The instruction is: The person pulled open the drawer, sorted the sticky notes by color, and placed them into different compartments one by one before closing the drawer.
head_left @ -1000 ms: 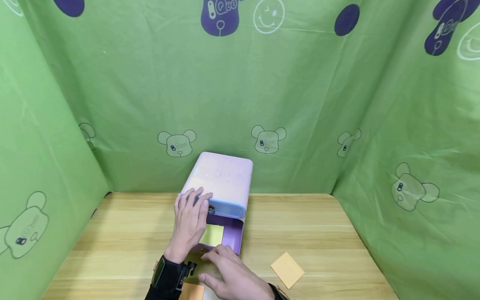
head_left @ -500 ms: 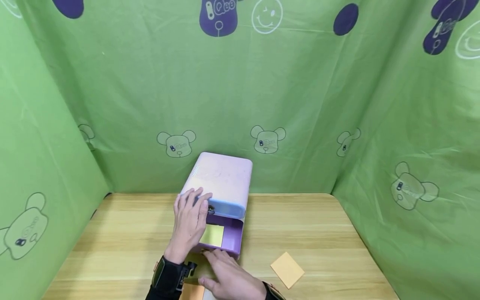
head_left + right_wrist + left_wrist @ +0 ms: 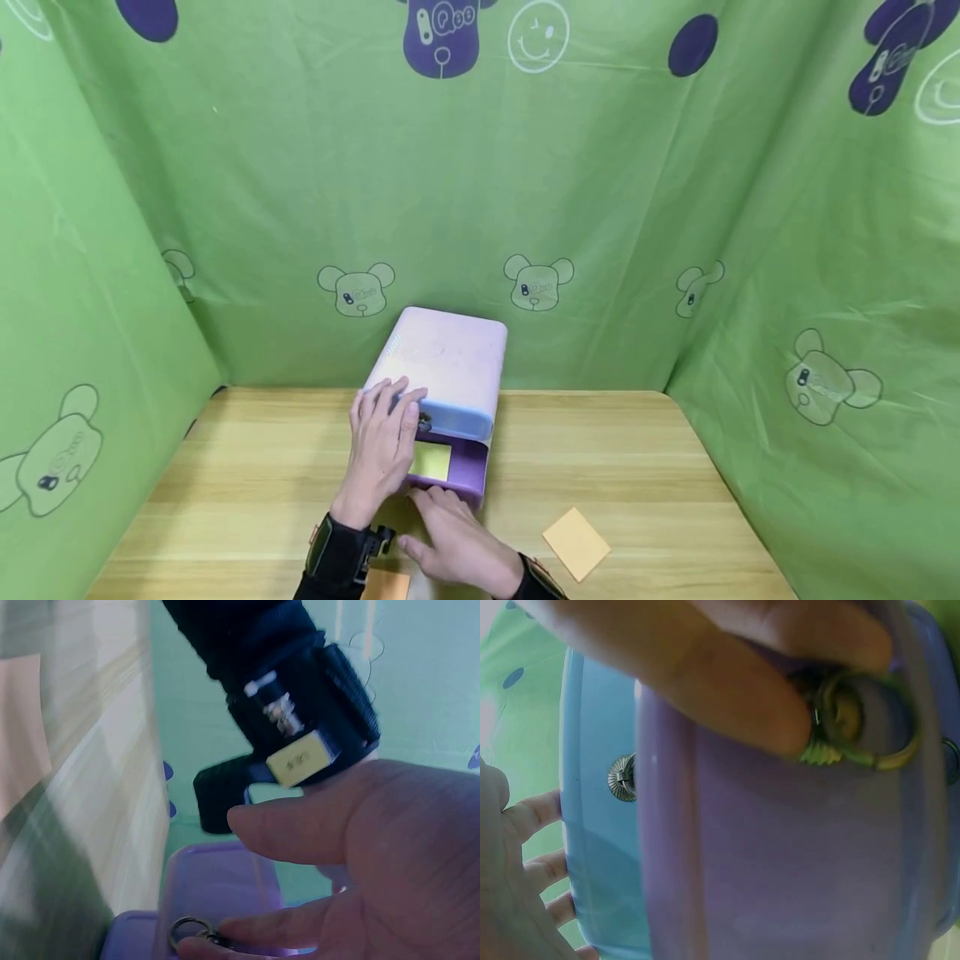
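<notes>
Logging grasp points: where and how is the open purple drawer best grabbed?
Probably by its ring pull, from the front, the person's side: the ring stands out from the face, and the drawer juts past the blue one above, leaving its front exposed.

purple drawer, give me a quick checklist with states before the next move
1. Purple drawer fully shut: not ok, it sticks out below the blue drawer.
2. Yellow notepad inside it: ok, the visible part appears to lie flat.
3. Blue drawer shut: ok, by all appearances.
4. Left grip on the box: ok, resting at its top front edge.
5. Right grip on the purple front: ok, touching beside the ring pull.
6. Purple drawer's left side free of obstruction: cannot tell, the left grip hides it.
</notes>
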Demonstrator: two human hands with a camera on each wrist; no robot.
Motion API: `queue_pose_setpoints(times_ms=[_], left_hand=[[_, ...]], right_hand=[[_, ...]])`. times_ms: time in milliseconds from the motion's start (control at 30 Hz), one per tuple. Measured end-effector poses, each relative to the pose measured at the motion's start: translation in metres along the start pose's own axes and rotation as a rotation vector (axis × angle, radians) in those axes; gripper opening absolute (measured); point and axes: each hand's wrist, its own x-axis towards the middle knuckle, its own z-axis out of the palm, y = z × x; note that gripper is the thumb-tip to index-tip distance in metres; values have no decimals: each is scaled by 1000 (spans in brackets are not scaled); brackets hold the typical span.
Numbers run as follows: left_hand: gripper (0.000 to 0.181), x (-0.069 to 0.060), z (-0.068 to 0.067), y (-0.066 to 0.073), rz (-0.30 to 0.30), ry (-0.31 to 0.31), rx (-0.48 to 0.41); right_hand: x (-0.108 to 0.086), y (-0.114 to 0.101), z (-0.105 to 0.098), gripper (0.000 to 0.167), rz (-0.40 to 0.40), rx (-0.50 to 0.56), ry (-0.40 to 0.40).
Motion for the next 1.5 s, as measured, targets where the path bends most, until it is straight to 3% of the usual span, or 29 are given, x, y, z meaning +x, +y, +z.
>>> queue_pose_setpoints(times_ms=[533,767,1233,1500], left_hand=[[38,0,0,1,2,-4,-3],[39,1,1,0,5,-6,0],[37,2,2,1,32,19,27],[34,3,1,4,51,47,73]], right_hand=[[31,22,0,62,2,-63,124],[44,34,1,66,45,-24,137],[49,41,6,61,61,-36,185],[45,49,19,57,-45,-216,353]])
